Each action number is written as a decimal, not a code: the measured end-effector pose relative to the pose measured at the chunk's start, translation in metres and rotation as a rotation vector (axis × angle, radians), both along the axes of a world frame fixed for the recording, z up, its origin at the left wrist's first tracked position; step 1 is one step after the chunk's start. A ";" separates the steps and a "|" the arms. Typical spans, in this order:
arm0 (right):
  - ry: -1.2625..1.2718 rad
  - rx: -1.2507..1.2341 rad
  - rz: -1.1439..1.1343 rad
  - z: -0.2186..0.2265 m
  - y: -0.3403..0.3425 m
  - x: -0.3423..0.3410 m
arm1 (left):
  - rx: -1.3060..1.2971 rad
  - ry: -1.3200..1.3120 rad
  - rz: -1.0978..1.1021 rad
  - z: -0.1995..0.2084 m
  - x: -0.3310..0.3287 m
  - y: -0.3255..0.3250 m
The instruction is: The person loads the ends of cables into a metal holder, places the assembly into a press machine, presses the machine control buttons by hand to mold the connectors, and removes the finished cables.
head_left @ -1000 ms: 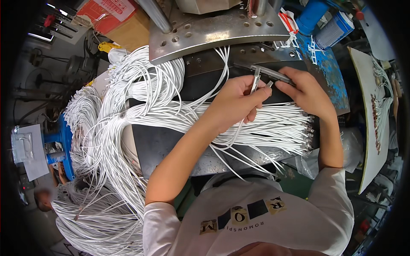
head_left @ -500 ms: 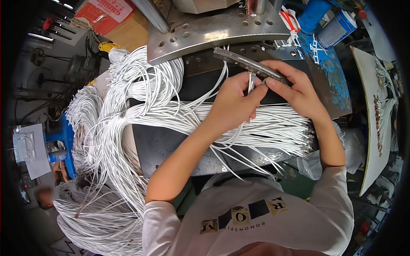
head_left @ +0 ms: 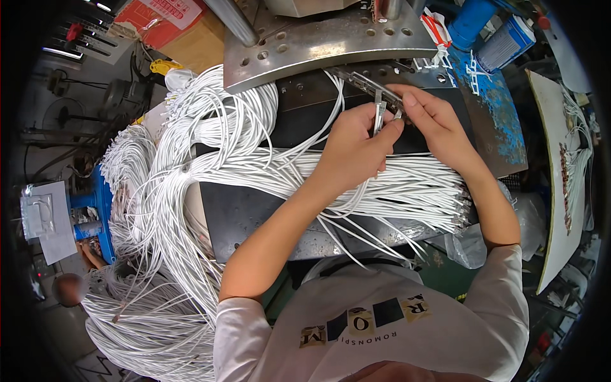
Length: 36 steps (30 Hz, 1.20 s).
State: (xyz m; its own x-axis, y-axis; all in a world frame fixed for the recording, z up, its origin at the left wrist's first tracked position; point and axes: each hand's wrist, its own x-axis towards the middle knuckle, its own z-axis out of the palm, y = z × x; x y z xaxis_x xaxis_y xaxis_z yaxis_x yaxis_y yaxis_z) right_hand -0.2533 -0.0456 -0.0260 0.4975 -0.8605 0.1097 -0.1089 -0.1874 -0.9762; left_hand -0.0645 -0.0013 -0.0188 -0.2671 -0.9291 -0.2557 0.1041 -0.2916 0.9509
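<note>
My left hand [head_left: 356, 143] is closed, thumb and finger pinching the end of a white cable, where a flat, shiny metal piece [head_left: 380, 111] stands up. My right hand [head_left: 439, 124] grips the right end of a narrow, slotted metal bar [head_left: 366, 86]. The fingertips of both hands nearly meet at that end, and they partly hide what lies between. Under my wrists a thick bundle of white cables [head_left: 407, 191] runs across a dark work surface [head_left: 242, 210]. Small metal ends [head_left: 461, 207] tip the bundle at the right.
A steel press plate [head_left: 331, 57] with holes and a metal column [head_left: 232, 22] stands just beyond my hands. More white cables [head_left: 146, 325] hang at left. A blue-and-white can [head_left: 506, 44] is at far right, a cardboard box [head_left: 191, 44] at far left. Another person shows at the left edge.
The metal bar has turned, so its slotted side now shows. My right fingers have shifted along its end, and the metal piece in my left hand stands out more.
</note>
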 end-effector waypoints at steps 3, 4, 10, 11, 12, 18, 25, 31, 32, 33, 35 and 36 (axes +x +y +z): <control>0.063 -0.062 -0.019 0.003 0.001 -0.001 | 0.016 0.024 -0.012 0.000 0.001 -0.002; 0.094 -0.092 -0.029 0.004 0.001 -0.001 | 0.025 0.036 -0.018 0.001 0.001 -0.003; 0.018 0.021 -0.032 0.001 -0.008 -0.009 | 0.041 0.137 0.013 0.004 0.006 -0.001; 0.025 0.060 -0.055 0.003 -0.009 -0.012 | 0.009 0.153 0.027 0.000 0.008 -0.002; 0.033 0.099 -0.077 0.004 -0.010 -0.013 | -0.023 0.169 0.040 -0.002 0.009 -0.003; -0.070 0.120 -0.073 0.006 -0.003 -0.009 | 0.006 0.181 0.109 0.002 0.009 -0.003; -0.038 0.132 -0.060 0.008 0.000 -0.004 | -0.045 0.129 0.142 -0.003 0.007 -0.005; 0.018 0.087 -0.045 0.006 -0.001 -0.006 | -0.040 0.043 0.160 -0.001 0.003 -0.003; 0.011 0.087 -0.052 0.005 -0.001 -0.006 | -0.035 0.028 0.174 -0.001 0.003 -0.003; 0.011 0.087 -0.051 0.006 0.000 -0.006 | -0.035 0.028 0.175 -0.001 0.003 -0.003; 0.082 0.059 -0.046 0.010 0.002 -0.005 | -0.040 0.046 0.161 -0.004 0.004 -0.004; 0.118 0.045 -0.043 0.011 0.002 -0.004 | -0.043 0.055 0.155 -0.005 0.004 -0.004</control>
